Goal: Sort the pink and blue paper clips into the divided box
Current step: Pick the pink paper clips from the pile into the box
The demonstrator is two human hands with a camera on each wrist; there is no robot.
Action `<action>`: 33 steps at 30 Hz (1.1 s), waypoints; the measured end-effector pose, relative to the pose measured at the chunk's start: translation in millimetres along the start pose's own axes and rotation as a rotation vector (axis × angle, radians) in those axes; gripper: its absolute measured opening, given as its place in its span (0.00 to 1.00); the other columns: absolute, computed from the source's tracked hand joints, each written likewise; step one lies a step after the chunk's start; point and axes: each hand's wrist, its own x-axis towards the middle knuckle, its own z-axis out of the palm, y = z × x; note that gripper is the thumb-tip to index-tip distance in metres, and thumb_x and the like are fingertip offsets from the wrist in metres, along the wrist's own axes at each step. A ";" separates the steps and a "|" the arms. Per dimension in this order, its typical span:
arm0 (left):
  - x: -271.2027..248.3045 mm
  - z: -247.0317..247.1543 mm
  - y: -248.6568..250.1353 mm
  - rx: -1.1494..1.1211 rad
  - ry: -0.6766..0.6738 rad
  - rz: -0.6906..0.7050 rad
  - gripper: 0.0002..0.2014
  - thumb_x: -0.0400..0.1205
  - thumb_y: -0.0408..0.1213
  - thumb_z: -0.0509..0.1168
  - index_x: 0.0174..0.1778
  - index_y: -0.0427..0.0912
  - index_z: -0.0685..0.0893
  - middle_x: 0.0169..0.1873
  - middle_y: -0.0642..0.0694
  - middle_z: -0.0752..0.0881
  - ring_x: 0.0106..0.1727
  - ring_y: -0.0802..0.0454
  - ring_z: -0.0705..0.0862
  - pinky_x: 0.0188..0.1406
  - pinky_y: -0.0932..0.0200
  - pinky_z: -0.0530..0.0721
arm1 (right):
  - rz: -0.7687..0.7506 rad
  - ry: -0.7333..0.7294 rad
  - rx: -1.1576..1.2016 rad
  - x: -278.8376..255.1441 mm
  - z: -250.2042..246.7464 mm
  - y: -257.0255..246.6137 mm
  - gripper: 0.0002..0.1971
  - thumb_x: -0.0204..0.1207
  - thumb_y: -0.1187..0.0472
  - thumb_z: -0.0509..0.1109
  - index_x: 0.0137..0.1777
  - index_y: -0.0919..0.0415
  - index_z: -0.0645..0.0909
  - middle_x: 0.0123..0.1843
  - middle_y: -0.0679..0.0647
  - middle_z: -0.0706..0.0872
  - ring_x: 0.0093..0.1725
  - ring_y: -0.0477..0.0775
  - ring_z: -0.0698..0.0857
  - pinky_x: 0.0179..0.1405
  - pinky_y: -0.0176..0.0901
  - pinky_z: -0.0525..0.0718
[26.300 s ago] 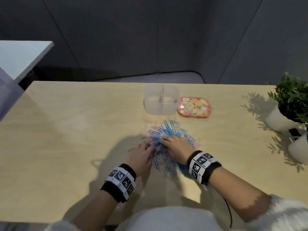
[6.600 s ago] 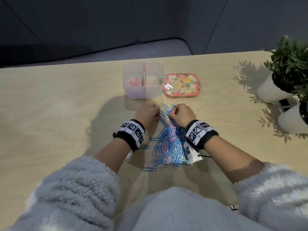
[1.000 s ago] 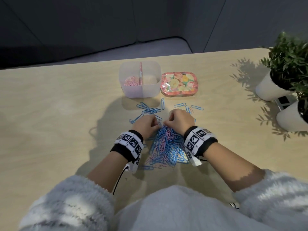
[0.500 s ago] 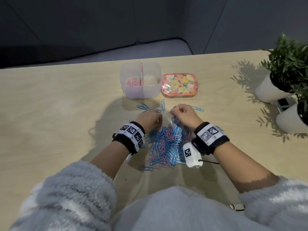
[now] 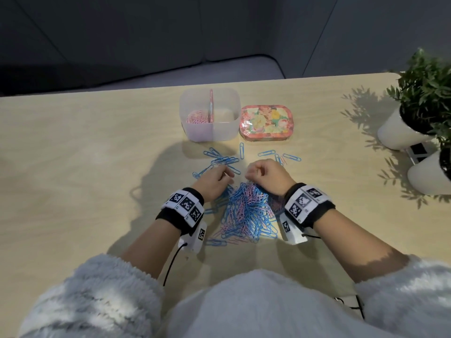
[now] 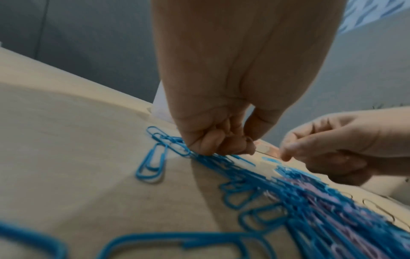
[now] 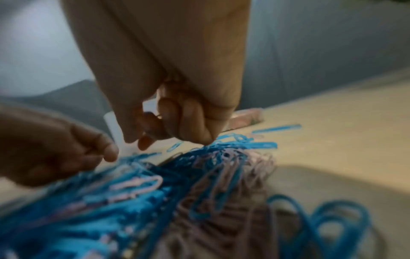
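A mixed pile of blue and pink paper clips (image 5: 246,211) lies on the table in front of me. Behind it stands the clear divided box (image 5: 231,103), with pink clips (image 5: 196,119) in its left compartment. My left hand (image 5: 214,178) hovers at the pile's far left edge. In the left wrist view its curled fingertips (image 6: 221,145) pinch a thin clip seen edge-on. My right hand (image 5: 266,175) is curled over the pile's far right edge. In the right wrist view nothing shows between its thumb and fingers (image 7: 155,135).
A floral tin (image 5: 266,121) sits right of the box. Loose blue clips (image 5: 222,159) lie scattered between the box and my hands, more of them (image 5: 291,157) to the right. Two white plant pots (image 5: 400,132) stand at the table's right edge.
Both hands stay at the pile's far edge. The right hand has dropped slightly and drawn nearer the left. Since 6.6 s ago, blue clips have been spread out in front of the box.
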 end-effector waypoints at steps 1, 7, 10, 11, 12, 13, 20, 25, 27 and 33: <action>-0.6 2.1 -0.9 0.047 -0.008 0.003 0.08 0.82 0.37 0.59 0.52 0.38 0.79 0.34 0.51 0.78 0.37 0.53 0.75 0.42 0.59 0.70 | 0.002 -0.021 -0.133 -0.7 2.1 -2.3 0.06 0.71 0.53 0.73 0.41 0.56 0.84 0.30 0.51 0.81 0.31 0.49 0.77 0.31 0.43 0.73; -7.2 -3.0 -11.6 0.313 -0.027 0.010 0.04 0.77 0.37 0.67 0.41 0.41 0.79 0.42 0.43 0.83 0.45 0.46 0.80 0.45 0.54 0.76 | 0.011 -0.070 -0.393 -2.2 4.8 -6.0 0.04 0.72 0.57 0.69 0.38 0.56 0.81 0.39 0.56 0.86 0.41 0.58 0.81 0.39 0.42 0.73; -12.0 -17.4 -17.9 0.362 -0.032 0.001 0.02 0.79 0.34 0.64 0.41 0.42 0.77 0.43 0.44 0.83 0.46 0.46 0.79 0.43 0.57 0.73 | 0.022 -0.058 -0.315 -3.3 -5.2 2.0 0.08 0.74 0.62 0.62 0.34 0.59 0.74 0.35 0.59 0.82 0.37 0.61 0.80 0.37 0.46 0.74; -13.0 -20.4 -19.0 0.363 -0.018 0.005 0.02 0.80 0.34 0.62 0.43 0.41 0.78 0.45 0.42 0.84 0.48 0.44 0.80 0.44 0.56 0.74 | 0.027 -0.026 -0.238 -5.0 -9.9 1.7 0.08 0.75 0.63 0.62 0.33 0.60 0.73 0.33 0.57 0.80 0.35 0.58 0.78 0.36 0.44 0.73; -13.6 -21.7 -17.9 0.352 -0.003 0.007 0.04 0.81 0.33 0.59 0.46 0.38 0.79 0.47 0.41 0.85 0.50 0.42 0.81 0.47 0.54 0.75 | 0.043 0.018 -0.122 -6.7 -14.8 0.9 0.09 0.75 0.65 0.63 0.33 0.60 0.72 0.31 0.54 0.78 0.31 0.52 0.78 0.33 0.42 0.73; -13.4 -21.2 -15.6 0.328 0.010 0.012 0.07 0.82 0.33 0.56 0.48 0.36 0.79 0.49 0.40 0.86 0.51 0.42 0.82 0.50 0.52 0.77 | 0.067 0.060 0.032 -7.8 -19.1 0.0 0.10 0.75 0.67 0.64 0.32 0.60 0.72 0.29 0.52 0.78 0.26 0.45 0.77 0.29 0.39 0.73; -4.2 10.1 6.9 0.431 0.010 0.094 0.09 0.81 0.41 0.61 0.50 0.40 0.80 0.50 0.42 0.84 0.52 0.43 0.82 0.49 0.52 0.77 | 0.210 0.009 0.544 -18.3 -17.8 -10.5 0.08 0.77 0.68 0.64 0.35 0.63 0.77 0.25 0.54 0.76 0.15 0.45 0.72 0.12 0.31 0.65; -3.0 18.5 14.0 0.520 0.069 0.028 0.10 0.80 0.43 0.63 0.49 0.40 0.81 0.53 0.41 0.84 0.55 0.41 0.82 0.52 0.48 0.79 | 0.152 -0.031 -0.121 -15.5 7.8 -7.3 0.15 0.66 0.58 0.76 0.24 0.53 0.73 0.29 0.51 0.82 0.35 0.54 0.82 0.39 0.45 0.79; -4.6 20.5 15.9 0.565 0.074 -0.009 0.11 0.81 0.42 0.61 0.51 0.39 0.80 0.54 0.39 0.83 0.56 0.39 0.82 0.53 0.46 0.80 | 0.168 -0.020 -0.211 -16.2 14.0 -11.4 0.15 0.65 0.56 0.76 0.25 0.53 0.72 0.34 0.52 0.85 0.39 0.56 0.83 0.40 0.45 0.78; -7.8 19.8 13.1 0.548 0.004 -0.064 0.10 0.81 0.36 0.58 0.51 0.33 0.79 0.52 0.36 0.84 0.54 0.37 0.82 0.51 0.46 0.80 | 0.202 -0.088 -0.015 -8.6 5.9 -13.8 0.12 0.67 0.64 0.70 0.25 0.60 0.74 0.28 0.57 0.78 0.31 0.53 0.77 0.34 0.45 0.77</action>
